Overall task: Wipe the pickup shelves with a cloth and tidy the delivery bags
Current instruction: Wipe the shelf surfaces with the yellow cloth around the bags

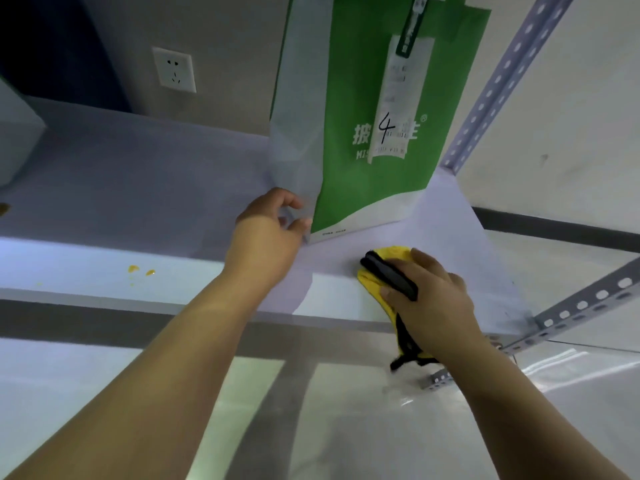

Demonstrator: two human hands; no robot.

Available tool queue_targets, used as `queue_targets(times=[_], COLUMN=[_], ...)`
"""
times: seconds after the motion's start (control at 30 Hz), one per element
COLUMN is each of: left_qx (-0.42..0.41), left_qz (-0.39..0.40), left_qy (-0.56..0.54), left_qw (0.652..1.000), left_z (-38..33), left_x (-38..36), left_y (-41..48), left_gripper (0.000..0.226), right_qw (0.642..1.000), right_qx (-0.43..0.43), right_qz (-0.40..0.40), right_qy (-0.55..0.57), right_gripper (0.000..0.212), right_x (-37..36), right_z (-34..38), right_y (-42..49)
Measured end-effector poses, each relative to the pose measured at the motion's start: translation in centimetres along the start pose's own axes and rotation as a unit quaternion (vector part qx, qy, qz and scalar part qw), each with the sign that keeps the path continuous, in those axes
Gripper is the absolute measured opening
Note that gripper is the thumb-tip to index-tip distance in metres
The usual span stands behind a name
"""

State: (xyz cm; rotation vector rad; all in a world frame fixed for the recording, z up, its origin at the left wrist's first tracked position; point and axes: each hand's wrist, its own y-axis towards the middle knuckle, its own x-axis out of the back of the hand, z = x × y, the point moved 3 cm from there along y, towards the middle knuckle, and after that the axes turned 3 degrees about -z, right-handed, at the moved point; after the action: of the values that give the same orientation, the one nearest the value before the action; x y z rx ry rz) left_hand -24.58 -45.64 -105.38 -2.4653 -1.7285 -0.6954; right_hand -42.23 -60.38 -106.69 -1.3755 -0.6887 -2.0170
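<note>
Pinching the low near corner of the green bag [398, 188], the left hand [270, 233] had its fingers and thumb curled on the pale side fold. The right hand [433, 299] gripped the yellow cloth [388, 258] and pressed it on the shelf [138, 188], near the front edge, just right of the bag. A good way, I think, would be to slide the bag by that corner, wipe where it stood with long firm strokes, then go left to the yellow spots [140, 270]. The bag's top was cut off — nothing inside could be seen. The paper slip [398, 98] was blurry — only a big 4 showed.
</note>
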Motion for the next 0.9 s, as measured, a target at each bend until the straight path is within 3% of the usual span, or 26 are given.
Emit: queue_targets(times=[0.1,0.23,0.33,0.53,0.7,0.9], left_qx=[-0.04,-0.089,-0.097,-0.075,-0.036,-0.027], left_qz=[0.027,0.041,0.042,0.001,-0.002,0.022], left_qy=[0.057,0.175,0.206,0.253,0.32,0.312], left_qw=[0.997,0.98,0.973,0.964,0.947,0.949], left_z=[0.2,1.1,2.0,4.6,8.4,12.1], left_x=[2.3,6.1,9.2,16.4,20.3,21.6], left_y=[-1.0,-1.9,-2.5,-2.4,-2.6,-4.1], left_gripper=[0.014,0.019,0.02,0.02,0.019,0.021], right_qw=[0.998,0.997,0.999,0.993,0.991,0.983], right_qx=[-0.026,-0.038,0.001,0.116,0.127,0.176], right_qz=[-0.013,-0.033,-0.025,0.027,0.015,0.044], right_qy=[-0.063,-0.052,-0.03,0.017,0.047,0.04], right_gripper=[0.043,0.039,0.039,0.047,0.042,0.036], right_x=[-1.1,-1.7,-2.5,-5.3,-7.3,-9.9], right_z=[1.2,3.3,6.2,13.9,18.6,24.8], right_y=[-0.5,-0.5,-1.0,-2.1,-0.9,2.7])
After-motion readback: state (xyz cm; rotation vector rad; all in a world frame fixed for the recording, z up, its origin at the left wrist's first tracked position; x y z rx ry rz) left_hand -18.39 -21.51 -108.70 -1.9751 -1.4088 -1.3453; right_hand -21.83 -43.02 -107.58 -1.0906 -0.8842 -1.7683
